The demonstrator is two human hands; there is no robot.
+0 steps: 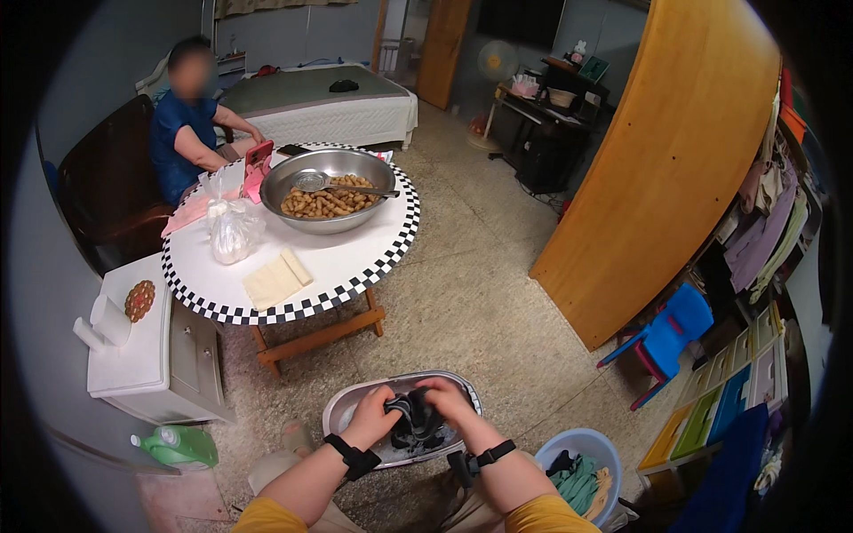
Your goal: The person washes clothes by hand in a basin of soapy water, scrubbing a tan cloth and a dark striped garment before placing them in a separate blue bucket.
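Note:
A dark grey and black wet cloth [418, 414], perhaps a sock or small garment, hangs bunched between both hands over an oval wash basin [332, 408]. My left hand [370, 414] grips its left side, and my right hand [445, 401] pinches it at the upper right. The lower part of the cloth droops into sudsy water [400, 454] in the basin. Its full shape is hidden by the folds and my fingers. Black straps with small devices circle both wrists.
Right of my knees stands a blue tub [616, 460] holding clothes [574, 485]. A green jug [186, 446] is at left. Ahead, a round table [346, 266] bears a steel bowl [320, 225] of peanuts; a seated person [186, 133] is beside it. A blue chair [676, 326] stands right.

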